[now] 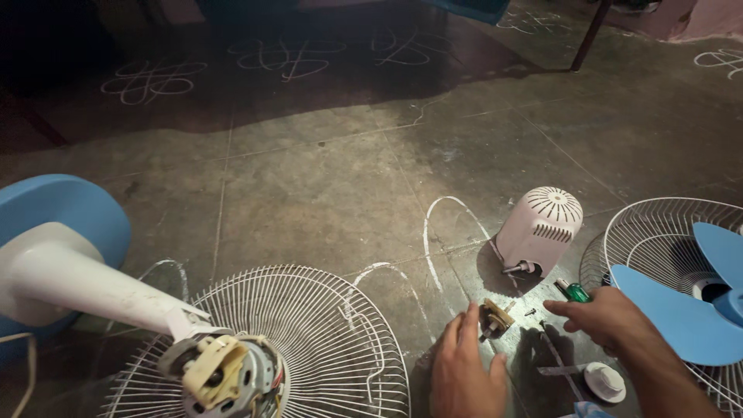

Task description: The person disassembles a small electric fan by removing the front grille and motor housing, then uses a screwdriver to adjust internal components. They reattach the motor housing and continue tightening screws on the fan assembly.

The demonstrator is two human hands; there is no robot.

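Observation:
My left hand (464, 368) reaches over the floor with its fingers spread, its fingertips at a small tan and metal fan part (495, 317) lying on the concrete. My right hand (607, 317) hovers just right of that part, fingers loosely curled, with nothing visibly in it. A green-handled screwdriver (573, 292) lies on the floor right behind the right hand. A small dark screw (531, 312) sits between the part and the right hand. The pale pink motor cover (542, 228) stands behind them.
A fan on its side shows its bare motor (224, 375), white stem (85, 282) and blue base (70, 209) at left, over a white wire grille (325, 333). Another grille (665, 232) with blue blades (681, 317) lies at right. A white round cap (605, 381) sits near my right wrist.

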